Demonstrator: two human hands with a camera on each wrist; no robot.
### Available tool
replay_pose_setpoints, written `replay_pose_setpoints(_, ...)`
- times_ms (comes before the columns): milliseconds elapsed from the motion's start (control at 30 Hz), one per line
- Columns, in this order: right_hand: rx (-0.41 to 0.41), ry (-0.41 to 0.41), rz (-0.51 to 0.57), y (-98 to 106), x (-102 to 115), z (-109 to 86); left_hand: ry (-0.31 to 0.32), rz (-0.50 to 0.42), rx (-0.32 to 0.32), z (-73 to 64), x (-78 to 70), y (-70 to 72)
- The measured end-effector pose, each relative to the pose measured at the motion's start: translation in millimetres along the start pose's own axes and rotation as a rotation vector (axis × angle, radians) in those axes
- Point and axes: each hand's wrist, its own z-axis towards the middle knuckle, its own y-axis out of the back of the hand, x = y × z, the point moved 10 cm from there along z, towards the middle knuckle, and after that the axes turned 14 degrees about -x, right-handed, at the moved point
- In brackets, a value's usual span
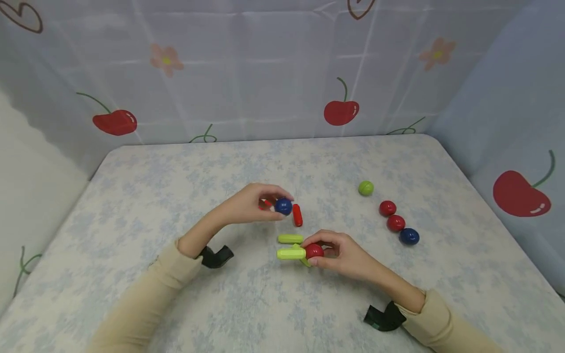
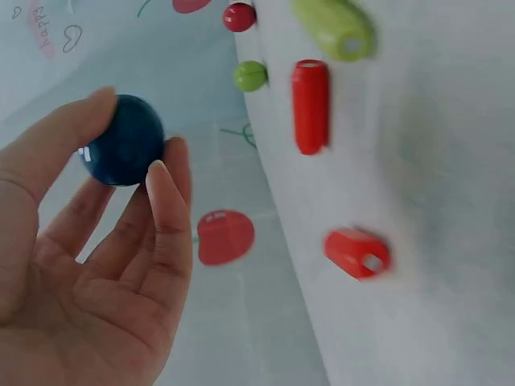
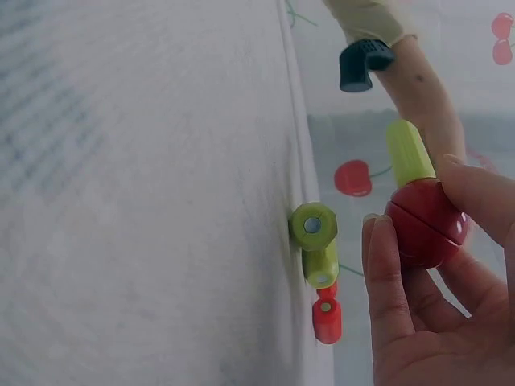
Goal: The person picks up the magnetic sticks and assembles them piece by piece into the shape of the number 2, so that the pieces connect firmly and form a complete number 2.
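Note:
My left hand [image 1: 253, 205] pinches a glossy dark blue ball [image 1: 283, 206] above the table, between thumb and fingertips in the left wrist view. A glossy red ball [image 1: 314, 251] is gripped by my right hand [image 1: 344, 252]. From that ball a lime green rod [image 3: 409, 151] sticks out, touching it at one end; a seam runs round the ball. Under it lie another green rod [image 1: 290, 239] and a green piece [image 1: 305, 263] partly covered by the hand. One red rod [image 1: 297, 215] lies beside the blue ball; a second red rod [image 2: 356, 252] is partly hidden behind my left hand in the head view.
On the table's right side, two red balls [image 1: 387, 208] and a blue ball [image 1: 409, 236] sit in a slanting row, with a green ball [image 1: 366, 188] farther back. A patterned cloth covers the table [image 1: 176, 176]. Printed curtains [image 1: 265, 73] stand behind and beside it.

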Motion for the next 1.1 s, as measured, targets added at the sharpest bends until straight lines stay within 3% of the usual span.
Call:
replay_pose_setpoints(100, -0.011, 0.001, 0.000, -0.1, -1.2, 1.1, 0.051, 0.021, 0.037, -26.2, 11.2, 1.2)
replay_pose_setpoints(200, -0.021, -0.002, 0.008, 1.7, -0.8, 1.3, 0.091, -0.030, 0.089, -42.6, 15.0, -5.7)
replay_pose_setpoints(333, -0.041, -0.004, 0.022, 3.5, -1.1, 2.1, 0.129, -0.124, 0.134, -54.6, 17.0, -13.7)
replay_pose_setpoints(467, -0.073, -0.002, 0.014, 6.1, -0.6, 3.2, 0.176, -0.195, 0.109, -60.2, 23.9, -14.0)
replay_pose_setpoints(700, -0.126, -0.046, -0.018, 11.6, -4.4, 3.7, 0.214, -0.290, 0.031, -64.3, 30.2, -15.6)
replay_pose_setpoints(867, -0.141, -0.042, -0.024, 15.2, -3.1, 6.2, 0.197, -0.277, -0.020, -62.4, 31.6, -15.6)
replay_pose_setpoints(1100, -0.143, -0.015, -0.033, 31.6, 4.1, 26.8, 0.150, -0.234, -0.107, -40.9, 32.9, 2.9)
